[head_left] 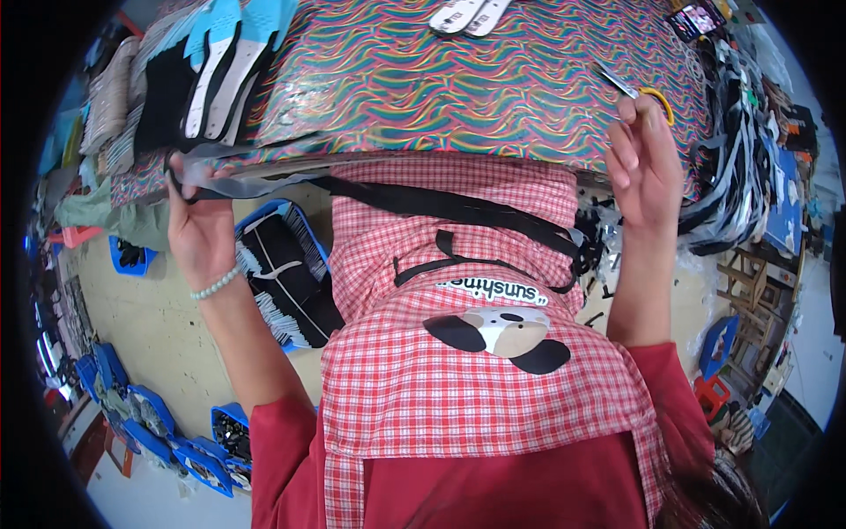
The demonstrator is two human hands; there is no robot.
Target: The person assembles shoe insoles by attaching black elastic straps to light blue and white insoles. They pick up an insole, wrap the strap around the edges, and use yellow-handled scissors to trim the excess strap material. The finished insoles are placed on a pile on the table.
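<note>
My left hand (201, 216), at the table's near left edge, is closed on one end of a black strap with a translucent strip (256, 187) along it. From there the black strap (423, 199) runs rightward across my lap, over the red checked apron (476, 406). My right hand (648, 163) is raised at the right with its fingers curled in. What it holds, if anything, is hidden. Scissors (627, 86) with yellow handles are right at its fingertips, partly covered by them. I cannot tell whether the hand touches them.
On the patterned tabletop (423, 97) lie blue, white and black glove-like pieces (220, 70), white flat pieces (471, 16) and a phone (696, 19). Black and white strips (736, 167) hang at the right edge. A blue crate (280, 273) of black pieces stands below left.
</note>
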